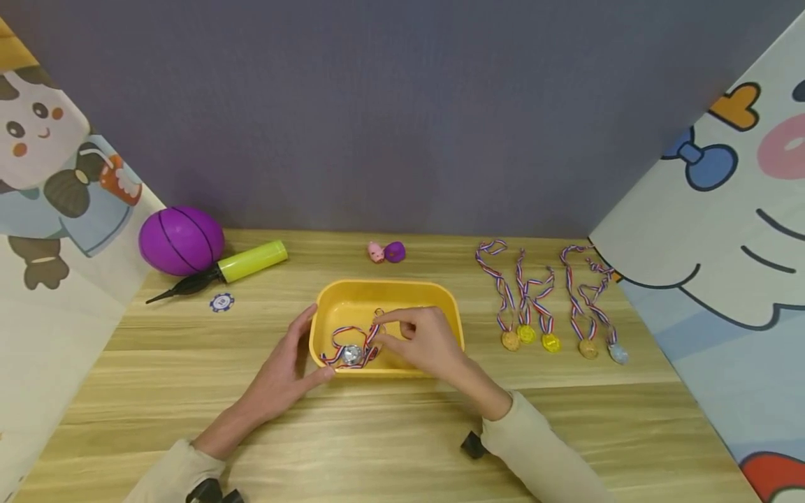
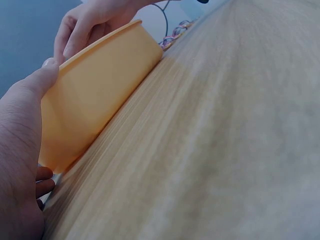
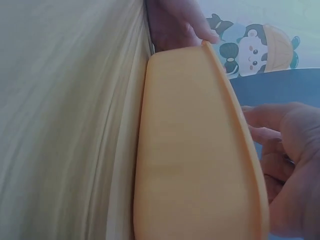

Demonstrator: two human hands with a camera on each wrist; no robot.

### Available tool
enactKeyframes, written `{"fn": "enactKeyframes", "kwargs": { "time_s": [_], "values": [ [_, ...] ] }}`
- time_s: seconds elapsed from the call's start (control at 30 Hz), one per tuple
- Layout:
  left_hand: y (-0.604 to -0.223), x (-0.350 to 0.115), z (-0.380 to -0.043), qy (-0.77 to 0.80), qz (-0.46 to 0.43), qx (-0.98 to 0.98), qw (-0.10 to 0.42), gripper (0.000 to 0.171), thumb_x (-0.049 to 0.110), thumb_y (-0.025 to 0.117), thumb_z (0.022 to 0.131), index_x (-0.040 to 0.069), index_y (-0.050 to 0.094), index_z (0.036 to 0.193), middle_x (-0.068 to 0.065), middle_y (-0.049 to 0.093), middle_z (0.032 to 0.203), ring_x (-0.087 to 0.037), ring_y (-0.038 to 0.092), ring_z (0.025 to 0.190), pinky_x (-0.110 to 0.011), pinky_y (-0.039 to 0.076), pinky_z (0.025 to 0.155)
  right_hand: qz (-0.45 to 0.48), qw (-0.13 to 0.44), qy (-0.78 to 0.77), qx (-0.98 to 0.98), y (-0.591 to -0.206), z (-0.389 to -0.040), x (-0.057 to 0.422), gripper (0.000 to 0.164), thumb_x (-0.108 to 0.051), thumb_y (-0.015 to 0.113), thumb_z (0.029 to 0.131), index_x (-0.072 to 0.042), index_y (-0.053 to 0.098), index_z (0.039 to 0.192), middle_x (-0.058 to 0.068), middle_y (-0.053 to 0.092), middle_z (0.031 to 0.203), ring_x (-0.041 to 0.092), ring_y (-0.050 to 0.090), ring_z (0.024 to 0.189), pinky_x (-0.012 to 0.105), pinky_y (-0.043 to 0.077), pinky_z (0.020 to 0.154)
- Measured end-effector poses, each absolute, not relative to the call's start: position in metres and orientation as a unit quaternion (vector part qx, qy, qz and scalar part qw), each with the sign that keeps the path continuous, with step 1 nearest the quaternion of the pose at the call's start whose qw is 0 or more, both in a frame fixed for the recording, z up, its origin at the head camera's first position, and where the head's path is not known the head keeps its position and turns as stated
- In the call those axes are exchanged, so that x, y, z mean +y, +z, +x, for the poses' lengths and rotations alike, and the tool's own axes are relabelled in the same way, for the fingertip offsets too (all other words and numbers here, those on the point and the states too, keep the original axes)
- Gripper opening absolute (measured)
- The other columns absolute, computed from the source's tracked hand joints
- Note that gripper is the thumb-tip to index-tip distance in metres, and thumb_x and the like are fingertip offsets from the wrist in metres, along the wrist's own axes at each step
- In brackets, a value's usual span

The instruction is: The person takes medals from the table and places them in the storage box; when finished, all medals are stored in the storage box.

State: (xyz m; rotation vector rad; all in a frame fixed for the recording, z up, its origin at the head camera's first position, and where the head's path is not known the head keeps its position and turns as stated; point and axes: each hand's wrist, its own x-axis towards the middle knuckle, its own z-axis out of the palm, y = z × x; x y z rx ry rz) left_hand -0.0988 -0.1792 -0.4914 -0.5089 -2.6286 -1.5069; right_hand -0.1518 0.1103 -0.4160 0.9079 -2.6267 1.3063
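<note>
A yellow plastic basin (image 1: 446,300) stands on the wooden table. My left hand (image 1: 279,374) grips its left end, the thumb at the front rim and the fingers along the side, as the left wrist view also shows the thumb (image 2: 42,77) at the rim. Inside the basin lies a silver medal (image 1: 351,355) with a red, white and blue ribbon (image 1: 342,330). My right hand (image 1: 428,339) reaches over the front rim and pinches the ribbon between thumb and index finger. From the right wrist, the basin wall (image 3: 195,150) hides the medal.
Several ribboned medals, such as a gold one (image 1: 550,342), lie in a row at the right. At the left are a purple ball (image 1: 181,241), a green-and-black hand pump (image 1: 251,262) and a poker chip (image 1: 222,302). Small pink and purple toys (image 1: 394,251) sit behind the basin.
</note>
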Motion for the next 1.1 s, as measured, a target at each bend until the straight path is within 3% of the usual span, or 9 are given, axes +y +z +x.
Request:
{"fn": "enactKeyframes", "kwargs": {
  "time_s": [0.37,0.7,0.8,0.9,0.97,1.03,1.1],
  "values": [
    [-0.492,-0.179,-0.099,-0.489,-0.164,-0.856,0.036,0.114,0.028,0.089,0.095,0.017,0.013,0.179,-0.027,0.040,0.172,-0.049,0.045,0.155,-0.068,0.033,0.128,0.281,0.107,0.481,-0.824,-0.417,-0.147,0.156,0.019,-0.002,0.091,0.090,-0.005,0.088,0.109,-0.013,0.031,0.058,-0.001,0.023,0.056,0.021,0.031,0.052],
    [-0.493,-0.179,-0.099,-0.492,-0.160,-0.855,0.030,0.114,0.029,0.089,0.095,0.016,0.012,0.179,-0.026,0.040,0.172,-0.048,0.045,0.156,-0.066,0.031,0.129,0.237,0.151,0.495,-0.822,-0.422,-0.146,0.205,0.020,0.005,0.091,0.087,-0.003,0.087,0.105,-0.001,0.031,0.055,-0.002,0.021,0.055,0.019,0.024,0.046],
    [-0.492,-0.179,-0.099,-0.492,-0.161,-0.855,0.029,0.115,0.028,0.089,0.095,0.017,0.012,0.179,-0.025,0.039,0.173,-0.046,0.045,0.156,-0.063,0.032,0.128,0.218,0.170,0.490,-0.827,-0.425,-0.146,0.219,0.022,0.007,0.092,0.085,-0.002,0.087,0.103,-0.001,0.031,0.055,-0.003,0.021,0.055,0.020,0.022,0.044],
    [-0.492,-0.179,-0.099,-0.496,-0.163,-0.853,0.027,0.114,0.027,0.089,0.096,0.019,0.012,0.179,-0.025,0.038,0.174,-0.046,0.044,0.157,-0.047,0.033,0.131,0.195,0.181,0.482,-0.835,-0.430,-0.145,0.233,0.023,0.007,0.093,0.084,-0.004,0.087,0.103,-0.002,0.032,0.055,-0.004,0.021,0.055,0.022,0.021,0.042],
    [-0.492,-0.179,-0.099,-0.496,-0.163,-0.853,0.026,0.114,0.027,0.089,0.096,0.019,0.012,0.180,-0.024,0.038,0.174,-0.046,0.044,0.157,-0.045,0.032,0.131,0.177,0.182,0.475,-0.842,-0.432,-0.145,0.242,0.022,0.005,0.093,0.084,-0.005,0.088,0.103,-0.004,0.032,0.056,-0.005,0.021,0.055,0.023,0.022,0.042],
    [-0.492,-0.179,-0.099,-0.494,-0.161,-0.854,0.025,0.114,0.028,0.089,0.096,0.019,0.012,0.179,-0.024,0.037,0.175,-0.046,0.043,0.157,-0.045,0.032,0.131,0.165,0.183,0.474,-0.845,-0.434,-0.144,0.249,0.021,0.005,0.093,0.084,-0.002,0.087,0.103,-0.004,0.032,0.057,-0.005,0.021,0.055,0.024,0.022,0.042],
    [-0.491,-0.179,-0.099,-0.491,-0.159,-0.856,0.024,0.114,0.029,0.089,0.096,0.018,0.012,0.179,-0.024,0.038,0.174,-0.046,0.044,0.157,-0.055,0.032,0.130,0.154,0.183,0.474,-0.848,-0.436,-0.143,0.256,0.020,0.006,0.093,0.084,-0.001,0.087,0.102,-0.003,0.032,0.057,-0.005,0.021,0.055,0.025,0.024,0.043]
  ]
}}
